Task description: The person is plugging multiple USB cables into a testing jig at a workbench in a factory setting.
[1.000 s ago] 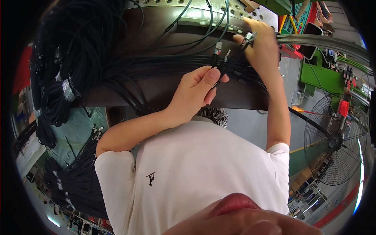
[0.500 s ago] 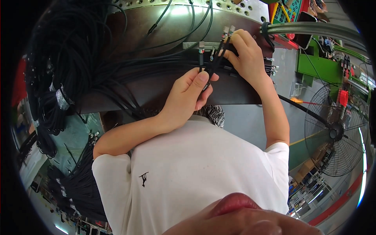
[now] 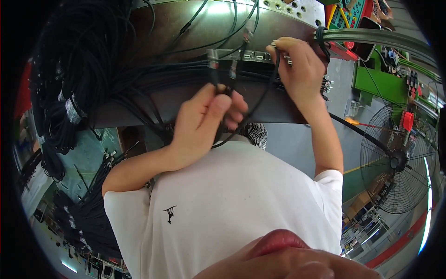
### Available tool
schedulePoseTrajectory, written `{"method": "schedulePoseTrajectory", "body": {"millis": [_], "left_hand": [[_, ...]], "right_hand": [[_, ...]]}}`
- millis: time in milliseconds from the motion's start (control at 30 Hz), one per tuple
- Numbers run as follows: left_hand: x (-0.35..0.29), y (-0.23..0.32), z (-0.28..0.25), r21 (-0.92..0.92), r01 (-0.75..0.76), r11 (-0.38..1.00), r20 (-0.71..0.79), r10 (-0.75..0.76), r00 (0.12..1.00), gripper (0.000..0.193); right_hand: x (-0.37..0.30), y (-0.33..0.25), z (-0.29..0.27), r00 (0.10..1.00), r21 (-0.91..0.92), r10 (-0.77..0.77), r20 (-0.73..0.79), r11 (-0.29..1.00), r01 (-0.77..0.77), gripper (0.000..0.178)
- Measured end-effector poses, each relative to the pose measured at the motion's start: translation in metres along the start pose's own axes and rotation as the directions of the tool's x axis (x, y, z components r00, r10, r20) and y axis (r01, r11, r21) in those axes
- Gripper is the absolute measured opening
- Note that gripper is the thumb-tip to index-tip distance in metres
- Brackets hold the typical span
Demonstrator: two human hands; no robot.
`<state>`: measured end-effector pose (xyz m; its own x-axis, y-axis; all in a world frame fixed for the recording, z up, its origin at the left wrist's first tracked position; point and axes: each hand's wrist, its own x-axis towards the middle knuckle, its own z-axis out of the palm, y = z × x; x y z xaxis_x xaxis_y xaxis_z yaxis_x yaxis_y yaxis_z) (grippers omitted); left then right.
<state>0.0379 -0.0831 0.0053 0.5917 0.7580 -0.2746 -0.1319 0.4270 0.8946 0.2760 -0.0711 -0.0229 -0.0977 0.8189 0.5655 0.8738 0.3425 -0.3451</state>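
My left hand (image 3: 200, 123) is closed around a few black cables in front of my chest. Their clear-ended plugs (image 3: 213, 60) stick up beyond my thumb, a little blurred. Up and to the right, my right hand (image 3: 303, 67) pinches the end of another black cable (image 3: 267, 88), whose plug tip shows at the fingertips. That cable sags in a curve back toward my left hand. Between and beyond the hands lies a metal strip with rectangular sockets (image 3: 258, 56), partly hidden by my right hand.
Thick bundles of black cable (image 3: 88, 60) hang over the left of the dark table (image 3: 265, 109). More cable ends (image 3: 326, 83) stick out past its right edge. A perforated metal plate (image 3: 290, 8) lies at the far side. A caged fan (image 3: 397, 160) stands at the right.
My left hand has moved left with its cables. My right hand has drawn one cable end apart from the others, slightly to the right, and the cable now sags between my hands.
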Motion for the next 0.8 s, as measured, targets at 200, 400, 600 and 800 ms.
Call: {"method": "schedulePoseTrajectory", "body": {"millis": [200, 400, 600, 800], "left_hand": [[0.009, 0.021, -0.009, -0.288, 0.278, 0.917, 0.092, -0.262, 0.961, 0.038], [0.012, 0.015, -0.002, -0.183, 0.310, 0.933, 0.105, -0.295, 0.950, 0.042], [0.011, 0.025, -0.002, -0.033, 0.398, 0.917, 0.262, -0.376, 0.889, 0.044], [0.010, 0.031, -0.003, 0.002, 0.060, 0.998, 0.063, -0.060, 0.996, 0.048]], "right_hand": [[-0.005, -0.025, 0.024, 0.983, 0.282, 0.162, 0.083, 0.942, -0.179, 0.020], [-0.002, -0.020, 0.008, 0.993, 0.158, 0.044, 0.110, 0.986, -0.061, 0.018], [0.018, -0.007, -0.010, 0.972, -0.224, -0.206, 0.117, 0.948, 0.228, 0.022], [-0.012, -0.015, 0.011, 0.998, 0.176, 0.066, -0.020, 0.982, -0.062, 0.020]]}}
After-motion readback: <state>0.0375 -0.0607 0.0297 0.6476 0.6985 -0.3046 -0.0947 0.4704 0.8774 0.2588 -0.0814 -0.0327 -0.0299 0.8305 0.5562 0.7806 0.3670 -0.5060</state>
